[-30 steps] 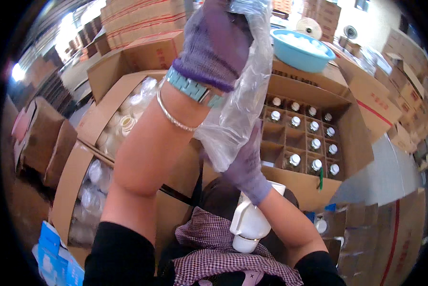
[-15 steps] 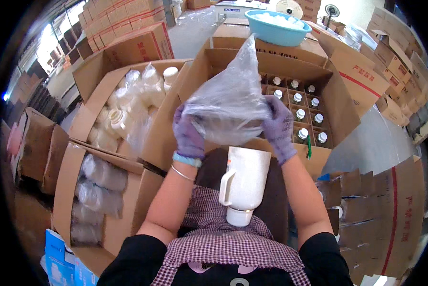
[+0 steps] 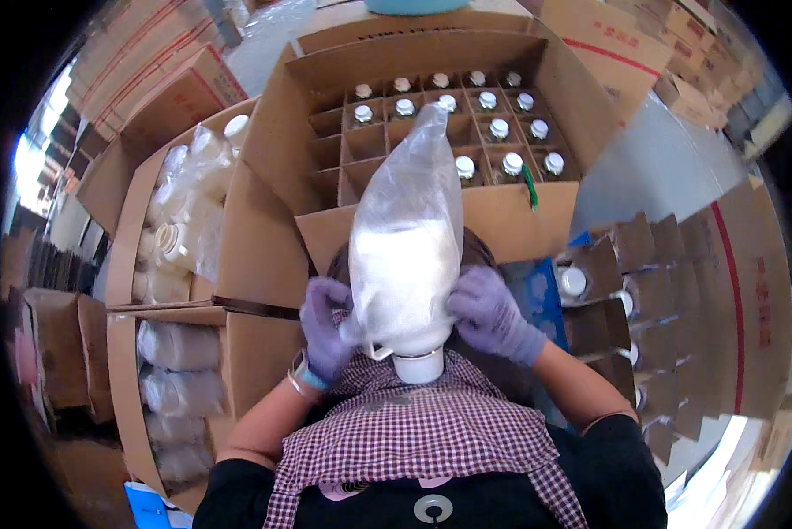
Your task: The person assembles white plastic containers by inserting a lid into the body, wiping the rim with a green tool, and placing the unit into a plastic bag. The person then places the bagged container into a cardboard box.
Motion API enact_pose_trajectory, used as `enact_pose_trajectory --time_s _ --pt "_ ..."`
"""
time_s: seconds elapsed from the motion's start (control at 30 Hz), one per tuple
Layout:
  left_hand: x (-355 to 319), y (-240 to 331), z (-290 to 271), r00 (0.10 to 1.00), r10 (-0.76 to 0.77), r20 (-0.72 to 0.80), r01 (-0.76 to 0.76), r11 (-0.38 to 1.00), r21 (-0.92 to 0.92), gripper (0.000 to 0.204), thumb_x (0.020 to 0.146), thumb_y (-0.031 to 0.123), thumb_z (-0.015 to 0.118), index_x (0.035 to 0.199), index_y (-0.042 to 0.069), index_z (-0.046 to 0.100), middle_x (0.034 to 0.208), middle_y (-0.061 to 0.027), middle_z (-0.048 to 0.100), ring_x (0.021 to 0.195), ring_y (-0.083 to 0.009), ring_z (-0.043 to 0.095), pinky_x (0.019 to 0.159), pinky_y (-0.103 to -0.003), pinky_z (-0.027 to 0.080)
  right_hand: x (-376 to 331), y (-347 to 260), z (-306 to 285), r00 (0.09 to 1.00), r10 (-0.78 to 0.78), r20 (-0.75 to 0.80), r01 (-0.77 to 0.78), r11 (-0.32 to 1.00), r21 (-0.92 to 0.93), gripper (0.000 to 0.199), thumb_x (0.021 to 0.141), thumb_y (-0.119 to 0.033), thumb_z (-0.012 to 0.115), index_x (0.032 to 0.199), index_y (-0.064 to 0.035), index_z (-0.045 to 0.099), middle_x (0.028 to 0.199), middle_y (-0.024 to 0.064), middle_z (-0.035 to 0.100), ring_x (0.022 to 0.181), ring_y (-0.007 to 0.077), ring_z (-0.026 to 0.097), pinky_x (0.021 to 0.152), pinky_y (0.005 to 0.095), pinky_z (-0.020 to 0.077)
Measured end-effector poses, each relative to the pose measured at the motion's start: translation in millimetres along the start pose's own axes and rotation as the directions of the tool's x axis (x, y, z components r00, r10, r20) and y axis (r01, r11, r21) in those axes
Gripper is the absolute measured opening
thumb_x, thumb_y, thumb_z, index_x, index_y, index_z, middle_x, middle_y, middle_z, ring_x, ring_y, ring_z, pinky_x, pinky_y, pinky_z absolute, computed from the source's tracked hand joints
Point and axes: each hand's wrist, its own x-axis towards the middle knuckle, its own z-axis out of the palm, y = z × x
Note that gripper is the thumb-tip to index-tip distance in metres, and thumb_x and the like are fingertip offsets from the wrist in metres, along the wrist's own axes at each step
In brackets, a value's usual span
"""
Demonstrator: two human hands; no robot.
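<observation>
The big open carton [image 3: 431,132] with cardboard dividers stands in front of the person; many of its cells already hold small capped bottles [image 3: 500,129], and the cells on its near left side are free. Left of this carton there is a second carton with bagged white jugs [image 3: 180,234].

Just before the near wall of the divided carton, above the checked apron [image 3: 414,432], both hands hold a white plastic jug [image 3: 405,282] with its neck pointing down toward the person, and a clear plastic bag [image 3: 418,176] is over it, the loose end standing up over the carton.

I judge the jug to be empty, so light and rather stiff, while the thin bag is soft and slippery on the smooth plastic. The best hold seems to be low at the shoulders of the jug, near the neck, on both sides.

The left hand [image 3: 325,322], in a purple glove, has its fingers curled and pressed on the bag at the left side of the jug. The right hand [image 3: 493,313], also gloved, is closed on the bag at the right side.
</observation>
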Motion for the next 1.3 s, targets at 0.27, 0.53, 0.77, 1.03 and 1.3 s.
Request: enact_pose_trajectory --time_s 0.27,0.53,0.77,1.03,1.3 --pt "-5.2 10.6 27.8 0.95 -0.143 0.278 0.18 0.978 -0.11 0.024 0.093 0.019 0.065 0.103 -0.002 0.071 0.093 -0.0036 0.072 0.08 -0.0129 0.064 0.067 -0.03 0.052 -57.5 -79.3 3.8 0.89 0.455 0.016 -0.416 0.798 0.437 0.077 0.073 -0.035 0.084 0.138 -0.0076 0.054 0.131 0.0187 0.055 0.123 0.038 0.054 0.106 0.0457 0.0451" --pt "5.5 116.6 104.6 0.813 0.005 0.583 0.121 0.977 -0.177 0.024 0.096 0.023 0.06 0.095 0.0 0.067 0.079 -0.004 0.068 0.068 -0.0153 0.063 0.06 -0.028 0.049 -80.9 -64.7 -26.8 0.613 0.305 -0.729 -0.461 0.887 -0.016 0.083 0.062 -0.025 0.089 0.135 -0.012 0.051 0.131 0.0216 0.05 0.122 0.0424 0.051 0.106 0.047 0.045" --pt "-13.7 165.2 126.7 0.244 0.494 0.835 -0.405 0.834 -0.375 0.041 0.086 0.021 0.072 0.122 0.004 0.064 0.104 -0.0165 0.068 0.092 -0.0337 0.067 0.082 -0.04 0.053 -186.1 -108.6 -80.4 0.058 0.655 -0.753 -0.41 0.703 0.58 0.08 0.078 -0.021 0.087 0.136 -0.0031 0.036 0.131 0.0156 0.053 0.118 0.0246 0.057 0.102 0.0398 0.0487" --pt "40.7 75.3 22.5 0.699 0.093 0.709 -0.125 0.992 -0.007 0.056 0.085 0.014 0.071 0.138 0.003 0.057 0.12 -0.0125 0.068 0.105 -0.0247 0.067 0.095 -0.037 0.052 -263.1 -16.4 -84.2 -0.111 0.68 -0.725 -0.984 0.026 0.175 0.084 0.071 -0.048 0.087 0.132 -0.0046 0.048 0.125 0.024 0.056 0.114 0.0402 0.059 0.099 0.0463 0.0484" --pt "87.6 -23.7 -170.3 0.996 -0.045 0.078 0.013 0.927 0.376 0.039 0.092 0.021 0.071 0.125 0.001 0.067 0.108 -0.0121 0.071 0.097 -0.0205 0.069 0.089 -0.034 0.055 -275.0 100.5 -66.8 0.138 0.862 -0.488 -0.982 0.055 -0.181 0.083 0.084 -0.049 0.075 0.145 0.0009 0.05 0.141 0.0239 0.056 0.133 0.0386 0.05 0.114 0.0448 0.0372"
